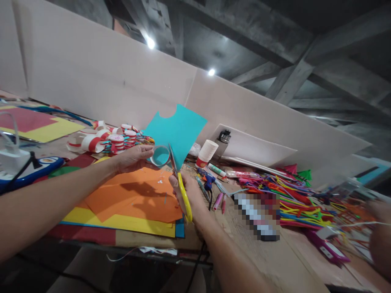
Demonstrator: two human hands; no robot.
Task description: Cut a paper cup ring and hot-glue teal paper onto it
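Observation:
My left hand (134, 158) pinches a pale ring, like the rim of a cut paper cup (152, 159), with turquoise showing inside it. A turquoise paper sheet (186, 124) stands tilted behind the ring, a rounded notch cut from its upper edge. My right hand (195, 195) is closed on scissors with a yellow handle (183, 197). Their blades point up along the sheet's lower edge, right beside the ring. Below both hands lie orange paper sheets (134, 195) on top of yellow paper (146, 226).
Several cut red-and-white cups (93, 143) lie at the left back. A cup stack (207, 152), dark-capped bottle (223, 142), blue glue gun (209, 180) and colourful pipe cleaners (293, 203) are on the right. Another person's hand (380, 211) shows at the right edge.

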